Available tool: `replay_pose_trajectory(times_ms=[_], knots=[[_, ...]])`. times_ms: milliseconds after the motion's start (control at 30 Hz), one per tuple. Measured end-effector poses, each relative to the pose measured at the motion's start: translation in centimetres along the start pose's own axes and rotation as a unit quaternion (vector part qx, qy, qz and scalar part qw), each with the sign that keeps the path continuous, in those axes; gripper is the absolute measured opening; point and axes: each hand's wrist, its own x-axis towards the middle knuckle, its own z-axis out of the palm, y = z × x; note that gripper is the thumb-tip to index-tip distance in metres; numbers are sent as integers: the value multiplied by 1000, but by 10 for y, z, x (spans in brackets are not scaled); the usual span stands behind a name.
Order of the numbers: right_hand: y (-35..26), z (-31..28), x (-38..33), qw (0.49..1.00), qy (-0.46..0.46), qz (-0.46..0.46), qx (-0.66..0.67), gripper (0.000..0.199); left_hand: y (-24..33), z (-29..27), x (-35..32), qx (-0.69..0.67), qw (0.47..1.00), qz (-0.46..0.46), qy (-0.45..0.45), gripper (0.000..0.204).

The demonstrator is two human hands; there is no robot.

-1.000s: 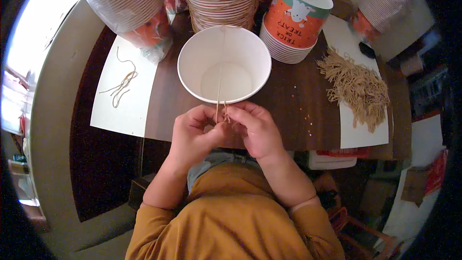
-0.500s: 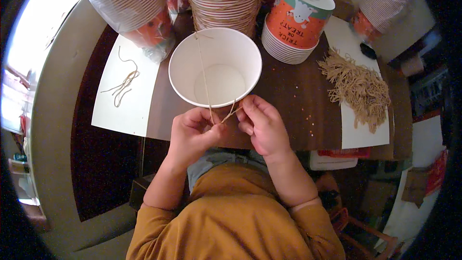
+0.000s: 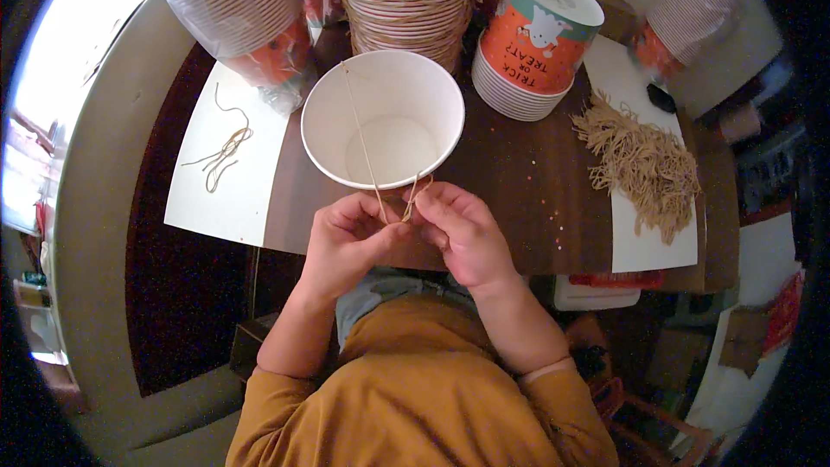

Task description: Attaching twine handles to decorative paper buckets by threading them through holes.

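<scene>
An open white-lined paper bucket [image 3: 437, 112] stands at the near middle of the table, tipped slightly toward me. A thin tan twine [image 3: 362, 140] runs from its far rim across the mouth to the near rim. My left hand [image 3: 346, 233] pinches the twine just below the near rim. There the twine forms a small loop, and my right hand [image 3: 471, 238] grips its other end between thumb and forefinger. Both hands are close together, almost touching. The exact crossing of the strands is partly hidden by my fingertips.
Behind stands a tall stack of nested paper buckets [image 3: 411, 13]. A shorter upside-down orange stack [image 3: 523, 69] is to its right. Plastic-wrapped bucket stacks [image 3: 216, 4] flank these. Cut twine [image 3: 644, 169] lies heaped on the right white sheet; loose strands [image 3: 229, 147] lie on the left one.
My right hand has moved left, closer to my left hand, and the twine between them now bends into a small loop. The bucket has shifted slightly left.
</scene>
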Motion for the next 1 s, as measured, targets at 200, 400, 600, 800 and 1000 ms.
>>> replay_pose_trajectory(times_ms=[200, 400, 600, 800, 1000], knots=[[0, -4, 5, 992, 60, -77, -84, 18, 9, -5, -3, 19, 1000, -10, -18, 5], [-5, -9, 1, 988, 72, -40, -133, 24, 22, -3, -3, 24, 999, -24, -26, 9], [-4, -9, -9, 753, 153, -418, -486, 29, 27, -3, -10, 52, 998, 4, -28, 8], [-17, -11, 3, 540, 4, -575, -615, 31, 35, 0, -11, 36, 998, 5, -54, 8], [-17, -16, 11, 545, 40, -612, -572, 23, 45, -3, -14, -36, 995, 7, -94, 8]])
